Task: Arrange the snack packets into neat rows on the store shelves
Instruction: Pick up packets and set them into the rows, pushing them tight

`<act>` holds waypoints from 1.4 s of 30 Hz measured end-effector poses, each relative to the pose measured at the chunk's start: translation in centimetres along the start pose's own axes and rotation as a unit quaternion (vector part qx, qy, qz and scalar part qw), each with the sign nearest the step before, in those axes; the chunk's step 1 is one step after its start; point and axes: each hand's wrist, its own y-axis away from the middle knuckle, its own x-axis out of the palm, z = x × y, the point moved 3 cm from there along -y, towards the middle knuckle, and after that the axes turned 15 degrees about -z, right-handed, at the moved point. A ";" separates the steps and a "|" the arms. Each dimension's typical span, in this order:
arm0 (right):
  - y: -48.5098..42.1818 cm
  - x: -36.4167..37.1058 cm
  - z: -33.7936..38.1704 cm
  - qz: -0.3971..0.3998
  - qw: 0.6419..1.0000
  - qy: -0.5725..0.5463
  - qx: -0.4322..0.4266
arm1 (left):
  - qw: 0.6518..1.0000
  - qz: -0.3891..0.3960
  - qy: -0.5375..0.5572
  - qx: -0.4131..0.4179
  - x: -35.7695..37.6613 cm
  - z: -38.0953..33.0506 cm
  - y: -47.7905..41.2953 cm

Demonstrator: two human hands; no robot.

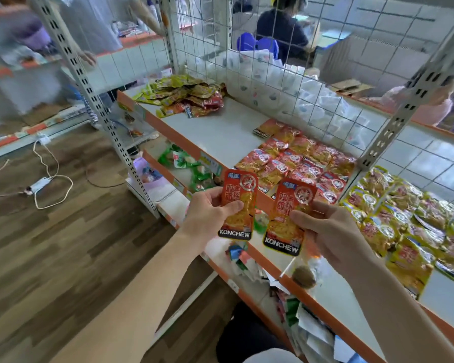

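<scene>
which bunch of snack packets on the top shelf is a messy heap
The yellow-green and red foil packets at the far end: they overlap at random angles, while the orange-red packets lie in rows.

I hold two orange-red KONCHEW packets upright at centre frame: left packet (238,203) in my left hand (210,216), right packet (290,216) in my right hand (328,231). Matching rows (299,161) lie on the shelf (220,132) behind.

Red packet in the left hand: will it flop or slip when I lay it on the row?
Probably fairly stiff: the red packet is flat though the left hand pinches only its middle. Likely light, since thumb and fingers alone hold it. Its glossy film may slide on the overlapping red rows.
</scene>
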 end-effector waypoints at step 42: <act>-17.0 12.8 1.8 -0.253 0.962 0.101 -0.037 | 0.953 0.175 -0.183 0.163 10.3 -2.7 -33.6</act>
